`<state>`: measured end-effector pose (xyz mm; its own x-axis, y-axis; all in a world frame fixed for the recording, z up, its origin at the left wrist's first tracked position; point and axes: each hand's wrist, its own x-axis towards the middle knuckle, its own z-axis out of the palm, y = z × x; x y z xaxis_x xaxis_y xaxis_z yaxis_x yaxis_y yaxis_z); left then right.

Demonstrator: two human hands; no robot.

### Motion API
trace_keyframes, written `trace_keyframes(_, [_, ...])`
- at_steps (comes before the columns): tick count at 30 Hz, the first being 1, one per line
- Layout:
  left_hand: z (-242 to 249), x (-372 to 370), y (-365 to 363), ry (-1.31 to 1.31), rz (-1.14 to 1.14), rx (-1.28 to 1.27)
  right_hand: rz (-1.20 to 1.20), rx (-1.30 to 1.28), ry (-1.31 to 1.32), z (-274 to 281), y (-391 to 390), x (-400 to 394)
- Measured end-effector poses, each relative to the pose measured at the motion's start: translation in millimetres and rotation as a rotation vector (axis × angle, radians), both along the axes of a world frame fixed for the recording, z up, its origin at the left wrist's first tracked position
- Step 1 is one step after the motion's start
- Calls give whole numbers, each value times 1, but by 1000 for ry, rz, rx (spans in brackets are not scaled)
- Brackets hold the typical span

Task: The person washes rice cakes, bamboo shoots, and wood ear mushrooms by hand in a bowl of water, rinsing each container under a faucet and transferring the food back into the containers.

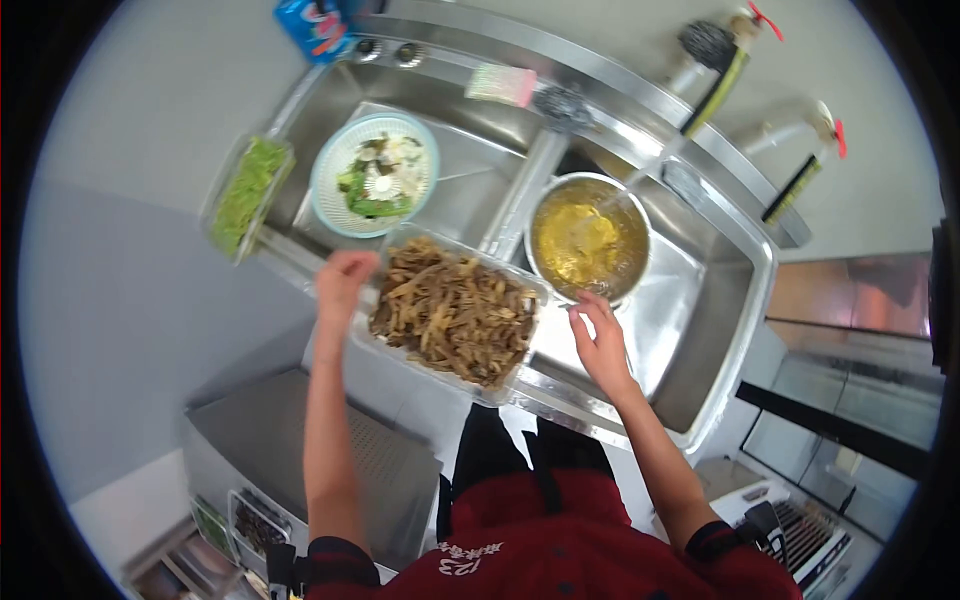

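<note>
A clear plastic container (362,338) full of brown, shredded strips (455,315) rests across the front rim of the sink. By its upper left edge is my left hand (345,283), fingers curled together; what they hold, if anything, is hidden. My right hand (602,345) hovers at the near side of a round metal pot (533,262), its thumb and fingers apart and nothing visible between them. Inside the pot, yellowish liquid (580,240) is stirred up under a stream from the hose (715,100).
In the left basin (470,150) sits a pale blue strainer basket (322,180) with green and white scraps. A tub of green vegetable pieces (248,195) stands at the sink's left edge. A pink-and-white sponge (500,85) and a dark scouring pad (562,107) lie on the back ledge.
</note>
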<state>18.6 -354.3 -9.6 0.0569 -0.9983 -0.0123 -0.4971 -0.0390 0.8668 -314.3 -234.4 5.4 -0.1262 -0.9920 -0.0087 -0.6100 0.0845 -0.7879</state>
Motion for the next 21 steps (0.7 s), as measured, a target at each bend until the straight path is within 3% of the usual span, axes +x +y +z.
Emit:
trace_keyframes(2, [12,5,-29,-213,39,-115,-94,62,-63,-15,-5,-23])
trace_keyframes(5, [11,1,-71,-430,50,92,-175,205,-133,-52,-21,-67])
trace_keyframes(6, [-6,-1,-80,-771,138,-177,-183,206,-130,-67,-31,-79])
trace_keyframes(7, [-24,-3,-88,-1105,232,-457,-114,151,52,-83,-44,-91])
trace_keyframes(10, [40,-124,-60,-409,133,-311,117,49,363,-136,-103,-121])
trace_keyframes(11, [43,-166,-43,-228,70,-297,173,20,443,-151,-125,-124])
trace_keyframes(12, [25,-202,-25,125,-27,-115,231,-9,523,-166,-146,-124])
trace_keyframes(13, [23,-246,-2,286,-78,42,297,-131,593,-184,-166,-123])
trace_keyframes(14, [-15,-274,11,161,-217,-98,359,-257,660,-202,-185,-121])
trace_keyframes(15, [-30,-304,22,143,-230,-1,357,-248,648,-208,-202,-117])
trace_keyframes(17, [-93,-332,26,135,-172,70,785,23,693,-206,-220,-112])
trace_keyframes(19, [-149,-346,15,-432,38,-84,842,29,719,-210,-219,-112])
trace_keyframes(21, [-178,-336,-6,-576,-1,-116,902,44,746,-226,-214,-122])
